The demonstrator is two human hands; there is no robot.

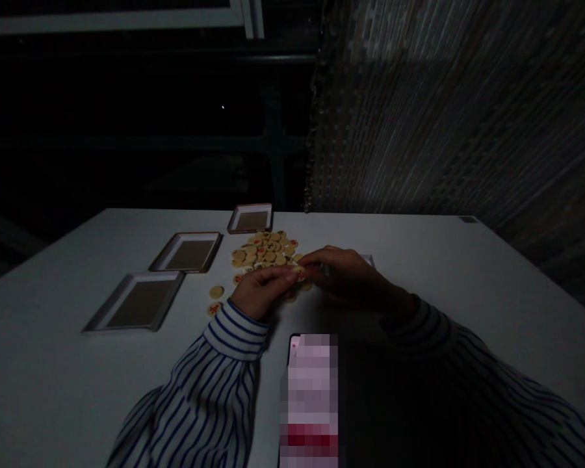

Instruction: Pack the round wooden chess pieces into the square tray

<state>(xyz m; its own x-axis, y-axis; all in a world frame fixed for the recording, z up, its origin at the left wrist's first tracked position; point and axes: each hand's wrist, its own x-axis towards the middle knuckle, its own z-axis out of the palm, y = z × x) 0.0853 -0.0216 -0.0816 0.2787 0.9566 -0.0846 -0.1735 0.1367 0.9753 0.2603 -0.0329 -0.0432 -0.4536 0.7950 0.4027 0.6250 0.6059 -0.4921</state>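
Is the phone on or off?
On. The phone is lit up pink, with a red band, but it's too blocky to tell what it shows.

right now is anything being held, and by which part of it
The left hand appears to pinch a round red-marked piece by its edge; the right hand may hold it too.

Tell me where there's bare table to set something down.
Free: the table between the right sleeve and the table's right edge; also left of the left sleeve, nearer than the closest tray. Crowded: round pieces around the left hand and right hand; phone between the sleeves.
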